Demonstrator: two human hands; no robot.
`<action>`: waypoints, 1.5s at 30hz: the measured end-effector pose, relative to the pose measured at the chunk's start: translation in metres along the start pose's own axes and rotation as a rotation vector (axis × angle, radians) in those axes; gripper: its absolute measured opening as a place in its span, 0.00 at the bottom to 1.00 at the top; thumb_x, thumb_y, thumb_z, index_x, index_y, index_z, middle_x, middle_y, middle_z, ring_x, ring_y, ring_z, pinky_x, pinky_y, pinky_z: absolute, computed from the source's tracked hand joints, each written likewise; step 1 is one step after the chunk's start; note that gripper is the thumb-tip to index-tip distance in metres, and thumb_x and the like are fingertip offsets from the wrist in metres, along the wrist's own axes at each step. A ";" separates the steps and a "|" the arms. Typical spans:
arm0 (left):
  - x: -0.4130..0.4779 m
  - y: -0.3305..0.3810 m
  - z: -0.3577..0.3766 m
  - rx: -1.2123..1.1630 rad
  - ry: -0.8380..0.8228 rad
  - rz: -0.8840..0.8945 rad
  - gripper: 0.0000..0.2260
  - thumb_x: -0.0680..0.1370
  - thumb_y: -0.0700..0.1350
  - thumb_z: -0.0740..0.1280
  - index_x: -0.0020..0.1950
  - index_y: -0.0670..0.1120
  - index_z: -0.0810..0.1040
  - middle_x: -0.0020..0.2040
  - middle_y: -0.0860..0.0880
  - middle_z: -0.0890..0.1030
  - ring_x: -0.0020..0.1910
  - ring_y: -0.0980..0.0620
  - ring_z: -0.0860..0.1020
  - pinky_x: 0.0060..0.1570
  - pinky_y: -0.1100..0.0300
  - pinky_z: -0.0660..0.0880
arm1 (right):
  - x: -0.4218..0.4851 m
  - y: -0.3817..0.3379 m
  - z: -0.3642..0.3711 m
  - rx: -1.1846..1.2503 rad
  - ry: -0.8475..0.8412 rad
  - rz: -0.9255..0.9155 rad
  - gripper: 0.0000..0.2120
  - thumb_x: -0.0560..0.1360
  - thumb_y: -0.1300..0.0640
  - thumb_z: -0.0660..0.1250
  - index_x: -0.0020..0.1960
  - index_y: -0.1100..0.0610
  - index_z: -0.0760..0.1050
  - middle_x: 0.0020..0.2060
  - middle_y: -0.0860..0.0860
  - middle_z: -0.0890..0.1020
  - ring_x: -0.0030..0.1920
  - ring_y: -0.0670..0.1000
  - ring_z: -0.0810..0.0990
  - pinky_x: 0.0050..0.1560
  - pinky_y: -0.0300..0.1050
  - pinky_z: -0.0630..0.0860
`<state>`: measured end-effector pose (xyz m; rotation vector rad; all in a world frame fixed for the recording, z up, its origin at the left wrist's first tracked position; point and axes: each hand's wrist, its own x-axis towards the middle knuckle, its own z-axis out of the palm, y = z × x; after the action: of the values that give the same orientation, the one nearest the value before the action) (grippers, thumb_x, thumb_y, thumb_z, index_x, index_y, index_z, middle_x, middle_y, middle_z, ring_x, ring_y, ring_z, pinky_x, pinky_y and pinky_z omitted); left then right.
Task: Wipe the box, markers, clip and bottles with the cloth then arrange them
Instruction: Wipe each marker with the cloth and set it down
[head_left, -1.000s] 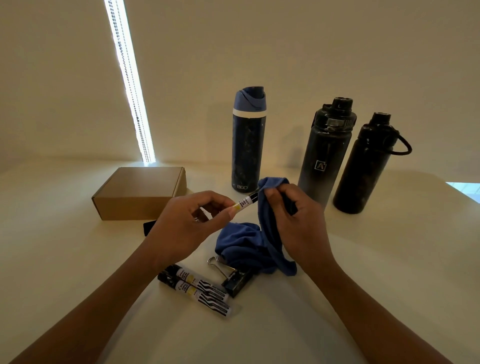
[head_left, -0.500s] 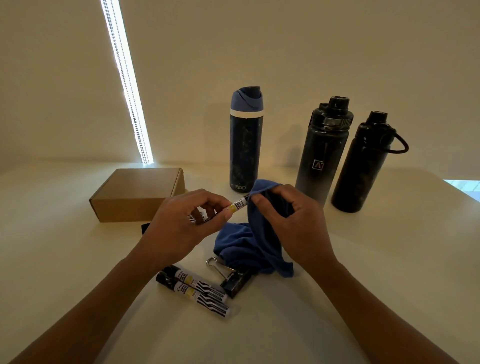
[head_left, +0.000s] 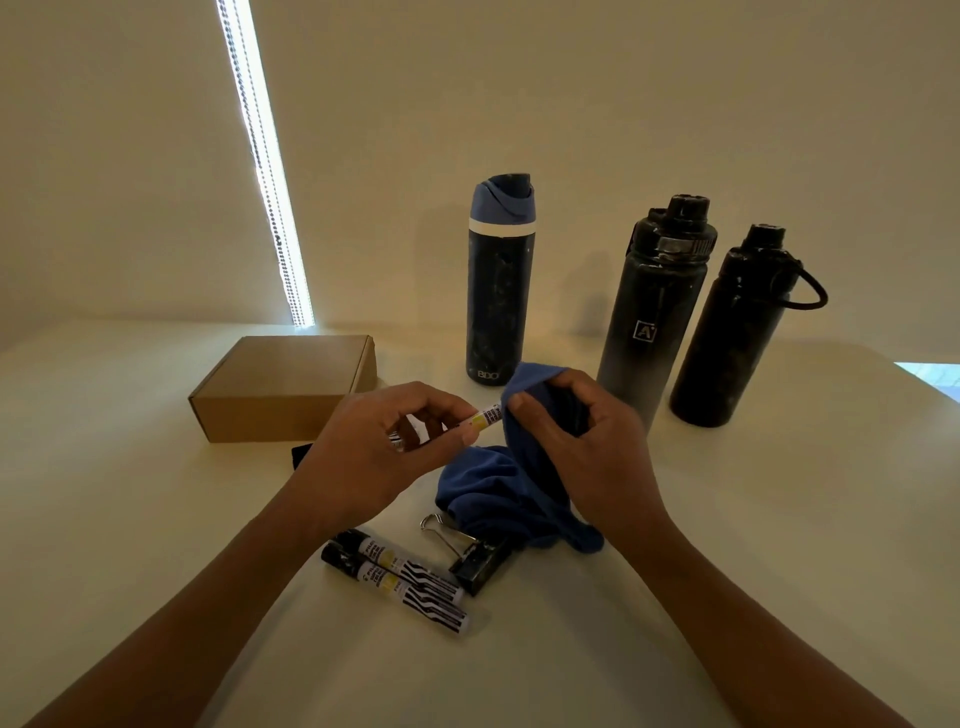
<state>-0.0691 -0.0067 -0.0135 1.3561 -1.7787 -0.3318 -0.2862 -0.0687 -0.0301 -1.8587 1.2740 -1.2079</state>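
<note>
One box (head_left: 283, 387), far left on the table (head_left: 779, 519). Three markers: two (head_left: 397, 579) lying near the front, one marker (head_left: 485, 417) pinched in the left hand (head_left: 374, 457). One clip (head_left: 470, 553). One cloth (head_left: 511, 488), right hand (head_left: 582, 447) clenching it over the marker's tip. Three bottles (head_left: 501, 280) upright behind.

A single head-worn view looks forward and down, close over the table (head_left: 779, 545).
</note>
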 end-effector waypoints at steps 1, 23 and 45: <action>0.000 0.001 0.000 0.008 0.003 0.016 0.10 0.76 0.57 0.71 0.55 0.57 0.84 0.48 0.61 0.84 0.50 0.60 0.82 0.46 0.71 0.78 | 0.000 0.000 -0.001 -0.007 0.012 -0.027 0.16 0.76 0.45 0.69 0.60 0.52 0.75 0.47 0.44 0.80 0.49 0.44 0.81 0.45 0.28 0.75; 0.001 0.001 0.005 -0.010 0.072 0.045 0.11 0.76 0.56 0.73 0.56 0.55 0.85 0.48 0.65 0.83 0.49 0.60 0.82 0.44 0.70 0.78 | -0.004 -0.009 -0.001 0.164 0.091 -0.108 0.12 0.82 0.44 0.61 0.51 0.52 0.77 0.42 0.47 0.83 0.43 0.48 0.81 0.45 0.45 0.78; 0.001 -0.007 0.011 0.100 0.166 0.261 0.13 0.75 0.53 0.76 0.57 0.50 0.86 0.50 0.57 0.84 0.46 0.55 0.83 0.40 0.62 0.81 | -0.003 -0.008 -0.004 0.124 0.077 -0.115 0.15 0.81 0.40 0.60 0.51 0.50 0.77 0.42 0.47 0.83 0.43 0.48 0.82 0.47 0.50 0.81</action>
<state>-0.0730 -0.0137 -0.0245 1.1639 -1.8236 0.0116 -0.2870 -0.0629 -0.0222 -1.8325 1.1183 -1.3991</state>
